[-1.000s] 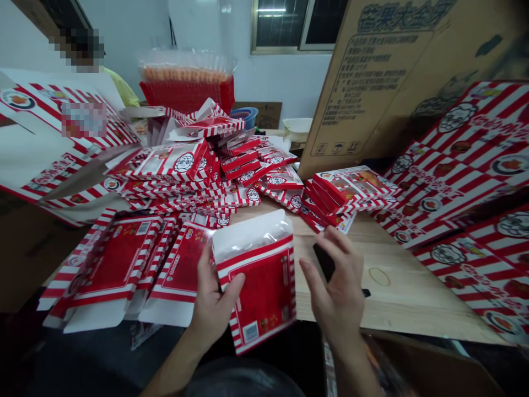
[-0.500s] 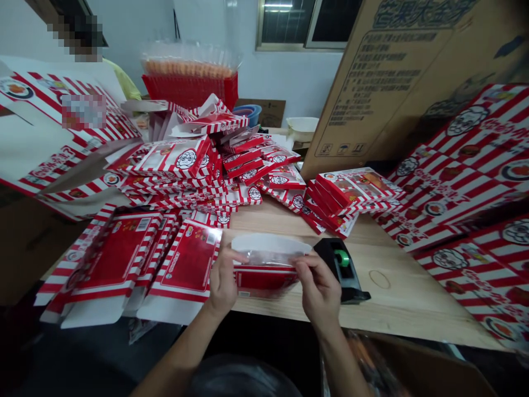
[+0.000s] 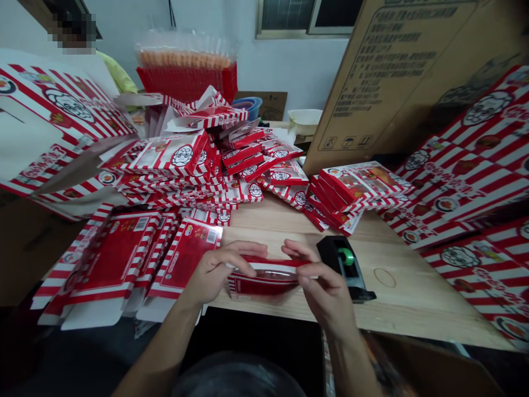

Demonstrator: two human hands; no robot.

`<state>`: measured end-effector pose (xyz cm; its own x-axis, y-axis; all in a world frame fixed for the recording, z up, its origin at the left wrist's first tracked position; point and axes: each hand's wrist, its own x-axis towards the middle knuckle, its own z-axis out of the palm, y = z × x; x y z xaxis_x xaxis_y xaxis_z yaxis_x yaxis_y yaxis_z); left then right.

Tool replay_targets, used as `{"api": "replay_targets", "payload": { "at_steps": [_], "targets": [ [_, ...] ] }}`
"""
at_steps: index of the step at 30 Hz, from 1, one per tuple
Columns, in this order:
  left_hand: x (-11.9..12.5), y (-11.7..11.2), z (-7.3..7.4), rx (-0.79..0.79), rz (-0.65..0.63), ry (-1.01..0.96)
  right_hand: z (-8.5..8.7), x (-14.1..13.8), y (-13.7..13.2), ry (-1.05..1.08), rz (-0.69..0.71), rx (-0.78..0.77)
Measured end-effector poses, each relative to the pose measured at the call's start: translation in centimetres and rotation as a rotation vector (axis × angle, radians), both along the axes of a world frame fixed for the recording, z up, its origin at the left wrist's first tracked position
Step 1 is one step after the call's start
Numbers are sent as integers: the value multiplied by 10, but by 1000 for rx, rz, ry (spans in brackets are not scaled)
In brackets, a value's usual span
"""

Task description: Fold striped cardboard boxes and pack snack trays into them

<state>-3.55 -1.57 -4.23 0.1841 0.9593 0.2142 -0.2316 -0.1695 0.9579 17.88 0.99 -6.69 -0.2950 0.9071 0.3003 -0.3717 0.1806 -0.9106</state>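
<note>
Between my two hands a red-and-white striped cardboard box (image 3: 264,285) stands on end on the wooden table, its top flap folded over toward me. My left hand (image 3: 221,270) grips the box at its upper left, thumb along the front edge and fingers behind. My right hand (image 3: 324,281) pinches the upper right corner, with other fingers reaching behind. A clear plastic layer shows in the slit under the flap. Just right of my right hand sits a black tape dispenser (image 3: 345,270) with a green roll.
Unclosed striped boxes (image 3: 119,248) lie at left. Piled boxes (image 3: 173,160) fill the back left, and a smaller stack (image 3: 359,187) sits back right. A large brown carton (image 3: 384,82) leans behind; printed striped cartons (image 3: 467,176) stand at right. A person in yellow (image 3: 118,74) is far left.
The white top flap, which stood up behind the opening, is now folded down toward me. Both hands have shifted, their fingers now behind the box's top edge.
</note>
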Motion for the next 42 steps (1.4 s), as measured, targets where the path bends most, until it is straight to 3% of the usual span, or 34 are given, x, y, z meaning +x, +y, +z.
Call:
{"api": "replay_targets", "payload": {
  "at_steps": [4,8,15,20,24,28,32,34,36,38,40,42],
  "targets": [
    [-3,-4,4,67,-6,174,4,4,-6,-123,-26,9],
    [-5,-3,1,144,-97,181,12,2,-10,-245,-132,-20],
    [-4,-8,-5,117,-137,128,6,3,-11,-127,-83,105],
    [-7,-13,7,87,-23,297,-3,6,-3,-108,-16,181],
    [-14,-13,13,234,-21,458,-3,10,4,-120,40,268],
    [-19,-18,10,379,-6,628,3,17,5,-280,37,452],
    [-12,-25,-2,418,120,642,7,16,-1,-457,-43,652],
    [-5,-26,-7,420,188,566,4,13,-5,-438,-89,622],
    [2,-25,-10,426,257,515,-2,16,-7,-374,-91,492],
    [7,-26,-11,436,326,509,-12,31,-6,-330,-193,317],
    [10,-27,-11,444,374,519,-23,59,-3,-417,-519,166],
    [12,-28,-12,446,398,517,-34,91,1,-706,-888,4]
  ]
}}
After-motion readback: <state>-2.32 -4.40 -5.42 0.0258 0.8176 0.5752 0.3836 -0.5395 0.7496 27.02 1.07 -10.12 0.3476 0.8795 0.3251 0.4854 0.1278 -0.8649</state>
